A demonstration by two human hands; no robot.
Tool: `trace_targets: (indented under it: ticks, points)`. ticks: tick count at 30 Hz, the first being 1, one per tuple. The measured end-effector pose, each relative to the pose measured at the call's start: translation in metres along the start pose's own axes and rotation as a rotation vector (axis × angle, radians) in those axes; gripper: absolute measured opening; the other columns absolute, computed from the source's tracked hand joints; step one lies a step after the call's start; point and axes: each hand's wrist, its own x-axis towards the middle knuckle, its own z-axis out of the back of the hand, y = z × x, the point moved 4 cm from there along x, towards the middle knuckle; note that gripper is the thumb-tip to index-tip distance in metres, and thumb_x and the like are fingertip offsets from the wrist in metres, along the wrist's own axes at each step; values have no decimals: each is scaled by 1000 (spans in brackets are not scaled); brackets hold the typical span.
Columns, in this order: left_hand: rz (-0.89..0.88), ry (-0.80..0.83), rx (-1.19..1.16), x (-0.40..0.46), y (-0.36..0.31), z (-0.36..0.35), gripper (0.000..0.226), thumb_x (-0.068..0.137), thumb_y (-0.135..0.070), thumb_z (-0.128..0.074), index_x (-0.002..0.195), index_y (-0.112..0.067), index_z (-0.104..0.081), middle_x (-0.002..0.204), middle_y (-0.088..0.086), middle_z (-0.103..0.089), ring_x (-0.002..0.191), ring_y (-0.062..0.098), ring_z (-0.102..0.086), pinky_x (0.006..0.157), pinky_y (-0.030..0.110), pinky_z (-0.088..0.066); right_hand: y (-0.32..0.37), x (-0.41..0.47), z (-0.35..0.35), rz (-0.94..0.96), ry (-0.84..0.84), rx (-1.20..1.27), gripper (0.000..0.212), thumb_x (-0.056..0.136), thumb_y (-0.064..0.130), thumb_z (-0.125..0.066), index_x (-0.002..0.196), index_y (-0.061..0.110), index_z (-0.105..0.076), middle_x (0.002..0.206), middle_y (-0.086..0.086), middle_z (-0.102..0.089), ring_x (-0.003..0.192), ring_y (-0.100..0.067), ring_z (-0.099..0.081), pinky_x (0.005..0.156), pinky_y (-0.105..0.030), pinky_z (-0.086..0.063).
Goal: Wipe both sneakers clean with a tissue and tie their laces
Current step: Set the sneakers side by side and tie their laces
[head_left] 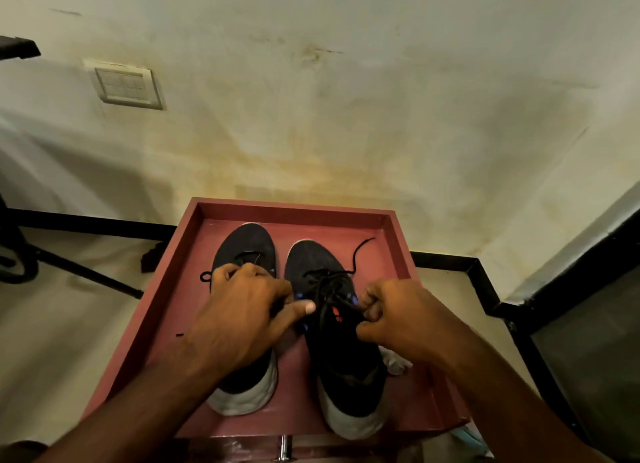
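Laces (332, 282) of right-hand sneaker (341, 341) pinched in my right hand (398, 324); left hand (242, 313) curls on strands beside it. I'd pull both ends evenly, keeping tension. Tissue (394, 362) sits under right wrist.

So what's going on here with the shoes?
A person is tying the laces of the right sneaker, one of two black sneakers in a red tray. The right hand pinches a lace; the left hand reaches across the left sneaker. A crumpled tissue lies beside the right sneaker.
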Motion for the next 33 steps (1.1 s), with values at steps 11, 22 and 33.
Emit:
trace_targets:
  ticks: [11, 22, 33]
  points:
    - [213, -4, -198, 21, -36, -2, 33, 92, -59, -61, 77, -30, -64, 66, -12, -64, 79, 4, -63, 100, 43, -38, 11, 16, -3, 89, -215, 463, 19, 91, 36, -75, 81, 20, -78, 72, 6, -75, 68, -6, -69, 67, -35, -59]
    - [263, -523, -1312, 27, -34, 64, 20, 98, -27, -67, 108, -11, -75, 92, 2, -81, 94, 10, -77, 98, 33, -56, 13, 8, 25, 30, -466, 1659, 15, 94, 11, -70, 107, 3, -74, 75, -6, -71, 67, -14, -70, 65, -26, -61]
    - [-210, -204, -1021, 31, -70, 46, 20, 94, -22, -73, 109, -12, -81, 101, 0, -81, 100, 18, -76, 87, 47, -62, 50, 0, -3, 280, -72, 751, 10, 96, 8, -64, 98, 12, -73, 85, -10, -75, 82, -32, -73, 72, -46, -61]
